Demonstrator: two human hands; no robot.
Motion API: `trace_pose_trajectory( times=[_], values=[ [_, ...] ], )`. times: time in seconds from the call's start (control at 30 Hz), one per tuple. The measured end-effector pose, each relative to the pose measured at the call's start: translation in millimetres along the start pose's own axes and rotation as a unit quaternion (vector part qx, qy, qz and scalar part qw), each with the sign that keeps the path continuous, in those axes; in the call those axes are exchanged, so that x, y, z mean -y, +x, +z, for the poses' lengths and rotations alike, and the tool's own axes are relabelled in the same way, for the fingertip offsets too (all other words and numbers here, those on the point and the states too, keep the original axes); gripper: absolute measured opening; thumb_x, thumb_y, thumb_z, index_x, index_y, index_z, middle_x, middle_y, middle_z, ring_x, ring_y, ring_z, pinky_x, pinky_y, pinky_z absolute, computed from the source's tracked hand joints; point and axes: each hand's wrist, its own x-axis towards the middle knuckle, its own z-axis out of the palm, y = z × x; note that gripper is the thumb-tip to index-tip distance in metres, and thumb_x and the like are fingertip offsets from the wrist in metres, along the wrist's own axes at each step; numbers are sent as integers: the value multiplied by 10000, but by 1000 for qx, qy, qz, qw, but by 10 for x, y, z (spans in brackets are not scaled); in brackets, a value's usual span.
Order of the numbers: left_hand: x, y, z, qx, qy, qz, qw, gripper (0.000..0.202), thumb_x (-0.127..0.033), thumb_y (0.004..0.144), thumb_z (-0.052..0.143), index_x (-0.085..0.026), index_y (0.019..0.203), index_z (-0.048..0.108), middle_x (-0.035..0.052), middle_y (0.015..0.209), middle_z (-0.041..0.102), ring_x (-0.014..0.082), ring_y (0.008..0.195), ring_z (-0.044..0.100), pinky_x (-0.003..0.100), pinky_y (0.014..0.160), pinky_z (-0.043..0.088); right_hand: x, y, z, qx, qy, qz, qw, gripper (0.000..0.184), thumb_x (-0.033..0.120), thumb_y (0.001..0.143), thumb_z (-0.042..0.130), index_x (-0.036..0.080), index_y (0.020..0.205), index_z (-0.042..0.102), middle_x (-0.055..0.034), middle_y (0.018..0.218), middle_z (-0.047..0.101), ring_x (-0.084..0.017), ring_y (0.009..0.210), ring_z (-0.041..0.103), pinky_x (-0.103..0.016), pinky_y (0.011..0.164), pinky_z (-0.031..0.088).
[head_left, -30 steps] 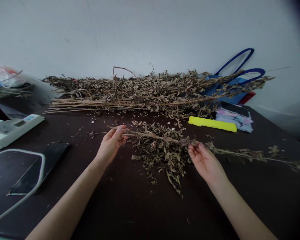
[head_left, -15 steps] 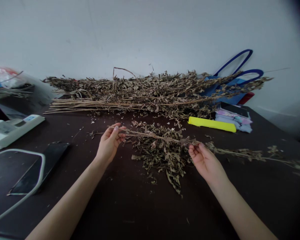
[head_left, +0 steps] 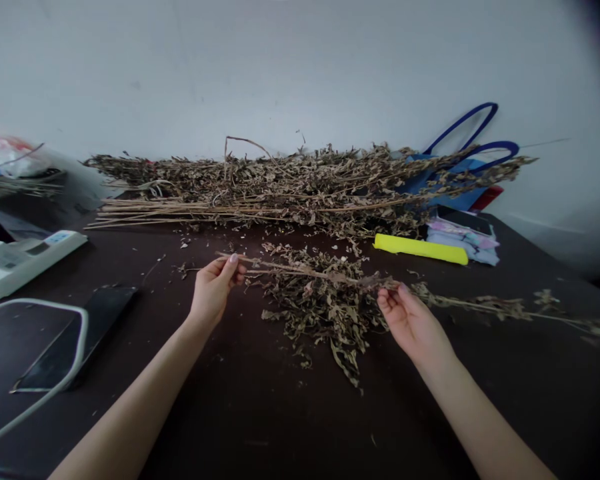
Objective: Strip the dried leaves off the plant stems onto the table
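A long dried plant stalk point(head_left: 300, 270) stretches between my hands above the dark table. My left hand point(head_left: 214, 287) pinches its bare end between thumb and fingers. Farther along, my right hand point(head_left: 411, 320) grips the stalk where withered leaves cling to it, and the leafy tip runs on past that hand to the right edge. Beneath the stalk lies a loose heap of dried leaves point(head_left: 325, 320). A second thin stem shows near my left fingers; whether they hold it I cannot tell.
A large bundle of dried stalks point(head_left: 280, 187) lies along the wall, with a blue bag point(head_left: 460, 193) at its right end. A yellow roll point(head_left: 420, 249) sits near a phone on folded cloth point(head_left: 467, 237). At left are a power strip point(head_left: 35, 260), a black tablet-like slab point(head_left: 90, 333) and a white cable point(head_left: 83, 333).
My left hand has shifted slightly left and its fingers have closed more tightly on the stalk end. My right hand holds the same spot. The whole view has moved a little.
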Motion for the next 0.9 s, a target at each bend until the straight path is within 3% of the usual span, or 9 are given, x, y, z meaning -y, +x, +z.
trace_pose_trajectory(
  times=[0.23, 0.37, 0.47, 0.53, 0.63, 0.77, 0.9],
  values=[
    [-3, -5, -39, 23, 200, 102, 974, 203, -321, 796, 573, -158, 749, 683, 13, 579, 606, 90, 500, 509, 191, 506, 400, -3, 7, -4, 0, 5, -9, 1000, 118, 187, 674, 736, 181, 727, 632, 13, 722, 657, -105, 720, 632, -210, 698, 563],
    [-8, -34, -44, 153, 281, 93, 943, 162, -288, 777, 585, -183, 764, 706, 26, 589, 637, 117, 500, 532, 212, 505, 420, -7, 17, -11, 0, 1, -12, 1000, 117, 198, 681, 736, 169, 725, 631, 1, 717, 656, -104, 703, 637, -203, 694, 559],
    [-9, -92, -9, 241, 287, 74, 924, 116, -250, 736, 630, -202, 782, 725, 44, 678, 677, 140, 562, 568, 225, 540, 433, 2, 14, 0, -1, 2, -9, 1000, 111, 197, 686, 731, 161, 729, 635, -6, 719, 655, -105, 696, 640, -197, 689, 558],
    [-16, -135, 31, 233, 271, 74, 931, 183, -219, 681, 687, -215, 860, 723, 59, 823, 695, 148, 635, 585, 227, 579, 437, 13, 5, 15, -1, 3, -11, 1000, 106, 195, 684, 729, 162, 723, 636, -3, 716, 656, -104, 694, 639, -194, 685, 558],
    [-33, -172, 88, 176, 216, 45, 959, 369, -191, 614, 744, -210, 978, 687, 68, 914, 688, 131, 612, 562, 216, 541, 414, 25, -11, 37, 4, 0, -16, 1000, 115, 196, 673, 736, 170, 723, 636, 8, 712, 655, -100, 691, 636, -194, 682, 556],
    [-51, -154, 130, 112, 87, -34, 989, 212, -310, 727, 658, -147, 861, 668, 89, 854, 688, 98, 534, 517, 204, 455, 357, 16, -27, 47, 20, -7, -21, 1000, 114, 196, 664, 734, 177, 732, 645, 1, 727, 660, -109, 706, 634, -206, 680, 552],
    [-61, -117, 128, 71, -25, -100, 992, 304, -421, 741, 626, -120, 754, 588, 100, 774, 684, 96, 526, 535, 208, 460, 371, -11, -45, 58, 41, -12, -22, 999, 80, 183, 684, 698, 183, 753, 657, 2, 740, 663, -109, 703, 627, -218, 677, 548]
  ],
)
